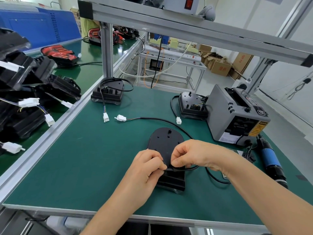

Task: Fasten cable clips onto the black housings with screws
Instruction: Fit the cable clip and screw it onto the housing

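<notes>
Fingers [177,161] of my left hand [145,170] and right hand [191,155] are clamped on the cable [189,168] atop the housing [165,141], mid-desk [84,158]. I judge I'm seating a clip, hidden under them. Next I need a screw and the driver [269,160] lying to the right.
</notes>
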A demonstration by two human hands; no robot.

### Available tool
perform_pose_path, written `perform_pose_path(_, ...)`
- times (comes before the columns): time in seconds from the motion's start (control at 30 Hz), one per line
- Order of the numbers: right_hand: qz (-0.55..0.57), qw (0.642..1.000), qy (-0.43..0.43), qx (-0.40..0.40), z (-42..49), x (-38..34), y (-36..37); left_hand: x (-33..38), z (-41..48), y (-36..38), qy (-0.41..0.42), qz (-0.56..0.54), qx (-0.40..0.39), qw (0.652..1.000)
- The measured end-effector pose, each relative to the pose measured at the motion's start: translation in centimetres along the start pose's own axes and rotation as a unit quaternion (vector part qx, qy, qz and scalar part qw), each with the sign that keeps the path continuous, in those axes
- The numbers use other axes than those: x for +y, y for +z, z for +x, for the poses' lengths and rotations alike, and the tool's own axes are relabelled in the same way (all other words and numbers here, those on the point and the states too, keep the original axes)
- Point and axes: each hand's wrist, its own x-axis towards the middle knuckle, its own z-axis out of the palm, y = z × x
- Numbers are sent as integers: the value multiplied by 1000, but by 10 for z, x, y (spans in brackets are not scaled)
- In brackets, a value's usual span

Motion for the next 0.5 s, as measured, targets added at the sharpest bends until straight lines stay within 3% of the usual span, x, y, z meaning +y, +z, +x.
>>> perform_pose_path(0.5, 38, 992, -85, 83, -7, 27, 16, 2, -1, -1, 11, 18, 4, 1000)
